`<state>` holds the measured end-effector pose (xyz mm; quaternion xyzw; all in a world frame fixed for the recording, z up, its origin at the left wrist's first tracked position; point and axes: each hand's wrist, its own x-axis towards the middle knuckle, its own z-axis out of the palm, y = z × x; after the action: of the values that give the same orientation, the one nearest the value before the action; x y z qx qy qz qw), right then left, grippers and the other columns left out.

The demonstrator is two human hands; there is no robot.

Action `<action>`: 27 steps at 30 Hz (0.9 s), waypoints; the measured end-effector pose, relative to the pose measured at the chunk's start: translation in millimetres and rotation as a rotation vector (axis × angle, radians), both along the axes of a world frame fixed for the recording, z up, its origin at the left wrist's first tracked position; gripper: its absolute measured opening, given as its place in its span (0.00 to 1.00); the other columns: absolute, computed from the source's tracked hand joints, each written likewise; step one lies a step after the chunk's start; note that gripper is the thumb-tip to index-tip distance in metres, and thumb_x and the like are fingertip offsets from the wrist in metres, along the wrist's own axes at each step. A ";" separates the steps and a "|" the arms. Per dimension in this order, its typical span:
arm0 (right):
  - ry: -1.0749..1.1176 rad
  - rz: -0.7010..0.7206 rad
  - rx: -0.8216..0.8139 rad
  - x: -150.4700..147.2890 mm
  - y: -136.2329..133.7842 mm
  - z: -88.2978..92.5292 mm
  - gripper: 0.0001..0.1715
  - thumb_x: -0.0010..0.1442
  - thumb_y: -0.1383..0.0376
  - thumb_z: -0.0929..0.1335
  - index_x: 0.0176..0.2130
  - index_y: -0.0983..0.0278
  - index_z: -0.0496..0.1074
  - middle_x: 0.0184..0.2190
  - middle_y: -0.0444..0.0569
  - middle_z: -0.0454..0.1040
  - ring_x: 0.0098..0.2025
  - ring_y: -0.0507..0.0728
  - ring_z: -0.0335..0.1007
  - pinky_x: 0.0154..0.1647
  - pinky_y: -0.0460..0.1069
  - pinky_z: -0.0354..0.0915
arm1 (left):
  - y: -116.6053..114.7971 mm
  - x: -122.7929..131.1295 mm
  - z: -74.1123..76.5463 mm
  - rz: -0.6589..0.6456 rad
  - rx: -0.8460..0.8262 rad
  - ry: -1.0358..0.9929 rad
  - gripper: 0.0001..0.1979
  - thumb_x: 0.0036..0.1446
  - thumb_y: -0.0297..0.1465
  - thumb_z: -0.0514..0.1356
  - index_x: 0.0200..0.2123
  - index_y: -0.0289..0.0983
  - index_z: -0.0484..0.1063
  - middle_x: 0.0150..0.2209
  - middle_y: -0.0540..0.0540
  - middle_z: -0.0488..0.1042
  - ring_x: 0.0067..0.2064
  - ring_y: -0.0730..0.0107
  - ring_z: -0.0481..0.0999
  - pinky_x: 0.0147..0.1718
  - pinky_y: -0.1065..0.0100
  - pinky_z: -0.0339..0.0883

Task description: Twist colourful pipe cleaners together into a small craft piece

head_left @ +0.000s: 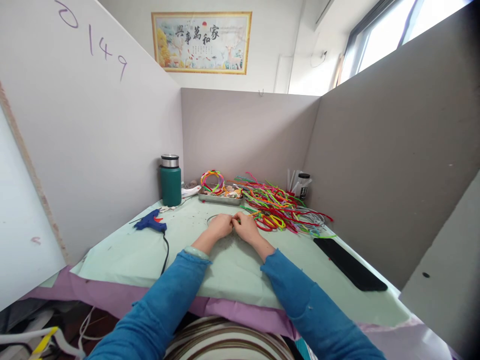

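Note:
My left hand point(222, 226) and my right hand point(246, 227) meet over the middle of the table, fingertips pinched together and touching. A thin grey wire ring point(209, 219) curves out on the far left side of my left hand, which grips it. The rest of the ring is hidden behind the hands. Between the fingertips shows a tiny bit of green, too small to make out. Just beyond my right hand lies a tangled pile of colourful pipe cleaners point(270, 200), with red and yellow loops point(275, 222) at its near edge.
At the back, a metal tray point(221, 199) holds small pieces and wrapped colourful rings point(212, 182). A green bottle point(171, 185) stands left, with a blue glue gun point(150, 221) and its cord nearer. A black flat pad point(350, 264) lies right, a black-lidded jar point(303, 186) behind. Grey partitions enclose the table.

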<state>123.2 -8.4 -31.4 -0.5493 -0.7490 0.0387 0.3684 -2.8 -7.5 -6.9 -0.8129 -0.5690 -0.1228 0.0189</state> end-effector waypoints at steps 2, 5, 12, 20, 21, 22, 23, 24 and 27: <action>0.014 -0.005 0.006 -0.2 -0.3 0.5 0.09 0.57 0.64 0.62 0.35 0.62 0.72 0.32 0.48 0.76 0.34 0.55 0.69 0.32 0.46 0.56 | 0.1 0.0 0.5 0.000 0.005 -0.013 0.17 0.57 0.30 0.48 0.44 0.38 0.73 0.43 0.40 0.76 0.44 0.65 0.75 0.42 0.70 0.65; 0.061 -0.001 0.028 -0.1 -0.2 1.3 0.09 0.57 0.64 0.62 0.35 0.62 0.71 0.32 0.47 0.76 0.34 0.55 0.69 0.33 0.47 0.57 | 1.5 -0.4 0.3 0.008 0.014 -0.044 0.17 0.57 0.31 0.47 0.44 0.38 0.73 0.43 0.39 0.76 0.44 0.65 0.74 0.42 0.70 0.64; 0.242 0.005 0.061 1.7 3.3 2.0 0.07 0.55 0.65 0.63 0.34 0.61 0.70 0.31 0.45 0.75 0.34 0.54 0.69 0.37 0.47 0.61 | 3.6 -0.8 -2.6 -0.011 0.035 -0.108 0.19 0.59 0.36 0.46 0.41 0.38 0.75 0.41 0.40 0.77 0.42 0.65 0.75 0.39 0.71 0.64; 0.378 0.005 0.067 4.1 3.1 6.5 0.08 0.53 0.62 0.63 0.33 0.62 0.69 0.29 0.45 0.75 0.31 0.53 0.69 0.35 0.47 0.61 | 5.1 -0.3 -3.0 -0.049 0.064 -0.122 0.19 0.59 0.38 0.46 0.36 0.39 0.77 0.37 0.42 0.78 0.38 0.67 0.74 0.36 0.72 0.62; 0.383 0.002 0.072 4.4 2.9 6.8 0.08 0.53 0.62 0.63 0.33 0.62 0.69 0.29 0.45 0.75 0.31 0.53 0.69 0.35 0.47 0.61 | 5.3 -0.5 -3.1 -0.052 0.069 -0.121 0.20 0.59 0.38 0.46 0.35 0.39 0.77 0.37 0.42 0.78 0.37 0.67 0.74 0.35 0.72 0.62; 0.384 -0.006 0.078 4.7 2.9 6.9 0.08 0.53 0.62 0.63 0.33 0.62 0.69 0.29 0.45 0.75 0.31 0.54 0.69 0.34 0.47 0.61 | 5.2 -0.7 -3.1 -0.056 0.073 -0.121 0.20 0.58 0.38 0.46 0.34 0.39 0.77 0.36 0.42 0.78 0.36 0.67 0.74 0.34 0.72 0.61; 0.381 -0.019 0.082 5.1 3.1 6.9 0.09 0.53 0.61 0.63 0.33 0.62 0.69 0.29 0.45 0.75 0.31 0.54 0.69 0.34 0.47 0.61 | 5.0 -0.8 -3.0 -0.058 0.074 -0.121 0.20 0.58 0.39 0.47 0.33 0.39 0.77 0.35 0.43 0.78 0.35 0.67 0.74 0.33 0.72 0.61; 0.377 -0.038 0.086 5.6 3.4 6.9 0.09 0.53 0.61 0.63 0.33 0.62 0.69 0.29 0.45 0.75 0.31 0.54 0.69 0.34 0.47 0.61 | 4.6 -0.8 -2.8 -0.059 0.073 -0.122 0.21 0.58 0.40 0.47 0.32 0.38 0.77 0.33 0.43 0.78 0.34 0.68 0.73 0.32 0.72 0.61; 0.365 -0.089 0.084 7.5 5.0 6.7 0.11 0.53 0.60 0.63 0.35 0.62 0.70 0.28 0.45 0.74 0.31 0.54 0.69 0.33 0.47 0.60 | 2.5 -0.3 -1.4 -0.064 0.064 -0.130 0.21 0.57 0.41 0.48 0.31 0.38 0.77 0.31 0.44 0.78 0.32 0.70 0.72 0.31 0.73 0.60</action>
<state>130.6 -3.4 -24.7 -0.5496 -0.6457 0.0902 0.5223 -3.1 -5.0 -8.3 -0.8201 -0.5384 -0.1939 0.0041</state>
